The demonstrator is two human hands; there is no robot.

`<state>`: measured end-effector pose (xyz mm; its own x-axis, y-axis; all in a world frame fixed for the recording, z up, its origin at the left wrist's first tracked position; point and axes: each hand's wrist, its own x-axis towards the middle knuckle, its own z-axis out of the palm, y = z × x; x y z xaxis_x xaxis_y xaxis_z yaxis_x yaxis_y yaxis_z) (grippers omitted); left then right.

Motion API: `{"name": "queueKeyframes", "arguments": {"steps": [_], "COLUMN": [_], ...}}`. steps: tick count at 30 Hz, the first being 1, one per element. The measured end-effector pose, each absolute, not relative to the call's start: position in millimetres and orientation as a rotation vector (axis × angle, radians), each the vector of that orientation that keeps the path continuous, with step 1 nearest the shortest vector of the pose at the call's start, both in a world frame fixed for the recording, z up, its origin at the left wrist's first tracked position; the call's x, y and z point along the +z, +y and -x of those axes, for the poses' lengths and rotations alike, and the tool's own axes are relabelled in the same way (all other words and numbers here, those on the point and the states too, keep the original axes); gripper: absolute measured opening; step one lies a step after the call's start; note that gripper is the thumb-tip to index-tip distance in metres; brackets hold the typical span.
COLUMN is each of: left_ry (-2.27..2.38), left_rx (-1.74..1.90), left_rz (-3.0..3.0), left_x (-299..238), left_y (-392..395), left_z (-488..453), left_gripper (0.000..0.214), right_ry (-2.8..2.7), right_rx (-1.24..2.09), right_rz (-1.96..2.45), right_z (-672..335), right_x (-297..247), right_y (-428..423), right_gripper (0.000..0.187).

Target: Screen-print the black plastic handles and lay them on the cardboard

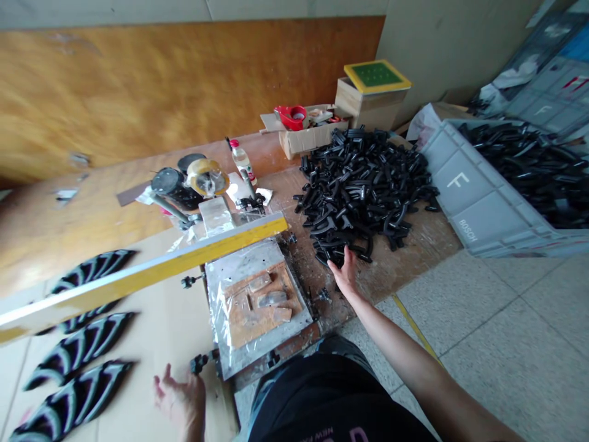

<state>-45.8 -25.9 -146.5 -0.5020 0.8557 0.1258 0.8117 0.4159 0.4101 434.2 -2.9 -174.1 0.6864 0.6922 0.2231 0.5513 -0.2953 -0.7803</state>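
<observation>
My right hand (346, 275) reaches to the near edge of a large heap of black plastic parts (363, 184), thumb and fingers apart. Its fingertips are at the nearest curved parts; whether they touch one I cannot tell. My left hand (178, 396) hovers over the cardboard sheet (165, 344), palm turned up and fingers spread, with nothing in it. Beside it is a black clamp knob (199, 363) on the metal plate (214, 307). Brown board with small clear pieces (271, 299) lies on that plate. Rows of curved black parts (76, 402) are laid out at the left.
A yellow-edged bar (184, 261) crosses above the plate. Behind it are a tape roll (208, 178), a red-capped bottle (242, 161) and a box with a red tape dispenser (292, 116). To the right, a grey crate (478, 196) holds more black parts.
</observation>
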Motion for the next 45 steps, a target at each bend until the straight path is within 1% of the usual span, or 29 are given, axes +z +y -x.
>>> {"name": "queueKeyframes", "arguments": {"steps": [2, 4, 7, 11, 13, 16, 20, 22, 25, 27, 29, 33, 37, 39, 42, 43, 44, 45], "left_ry": [2.567, 2.587, 2.58, 2.547, 2.536, 2.535, 2.519, 2.483, 2.39, 2.303, 2.199, 2.005, 1.839, 1.703, 1.407, 1.328, 1.276, 1.253], "left_rx": [0.697, 0.722, 0.685, 0.681, 0.682, 0.709, 0.808, 0.892, 1.042, 1.144, 1.246, 1.404, 1.592, 1.713, 1.755, 1.726, 1.692, 1.666], "left_rz": [-1.472, -1.426, -1.388, -1.39, -1.37, -1.322, -1.242, -1.239, -1.264, -1.281, -1.311, -1.386, -1.412, -1.371, -1.322, -1.308, -1.296, -1.286], "left_x": [-144.1, -140.3, -136.9, -141.3, -145.2, -147.7, -137.3, -127.1, -109.2, -96.8, -84.0, -52.0, 0.3, 31.8, 71.3, 79.8, 85.4, 88.1], "left_y": [-26.6, -28.4, -31.3, -32.4, -32.5, -34.5, -35.0, -29.1, -10.4, 5.9, 22.3, 50.1, 73.1, 84.1, 96.6, 98.3, 98.1, 95.9], "left_z": [45.0, 45.9, 51.3, 63.4, 70.4, 79.1, 80.6, 76.4, 66.5, 59.0, 51.2, 34.8, 13.5, -0.4, -23.9, -31.3, -37.7, -42.7], "left_gripper": [0.066, 0.066, 0.065, 0.065, 0.064, 0.063, 0.059, 0.057, 0.051, 0.046, 0.042, 0.034, 0.031, 0.033, 0.035, 0.038, 0.04, 0.042], "right_ry": [-1.038, -1.057, -1.209, -1.671, -1.875, -2.041, -1.997, -2.012, -2.119, -2.215, -2.326, -2.503, -2.468, -2.415, -2.442, -2.469, -2.5, -2.528], "right_rx": [0.159, 0.037, -0.137, -0.145, -0.128, -0.107, -0.018, 0.147, 0.46, 0.581, 0.565, 0.361, 0.349, 0.393, 0.515, 0.561, 0.609, 0.655], "right_rz": [1.977, 2.024, 2.103, 2.124, 2.091, 2.045, 1.845, 1.642, 1.365, 1.272, 1.249, 1.252, 1.259, 1.201, 1.04, 0.987, 0.934, 0.878], "right_z": [-441.7, -453.8, -469.4, -478.5, -482.1, -484.4, -453.2, -414.9, -344.8, -305.6, -281.1, -270.1, -267.3, -259.1, -245.1, -243.0, -243.5, -247.2], "right_x": [-162.9, -148.3, -124.9, -103.1, -97.4, -92.1, -85.5, -82.0, -77.1, -74.3, -72.0, -68.3, -67.0, -68.6, -73.8, -75.4, -76.6, -77.1], "right_y": [-11.1, -13.2, -0.9, 26.6, 34.6, 38.2, 42.5, 44.7, 44.9, 44.9, 46.3, 51.5, 55.9, 57.1, 54.4, 51.9, 48.7, 45.1], "right_gripper": [0.057, 0.045, 0.037, 0.022, 0.017, 0.02, 0.035, 0.039, 0.038, 0.037, 0.036, 0.03, 0.03, 0.037, 0.061, 0.063, 0.06, 0.054]}}
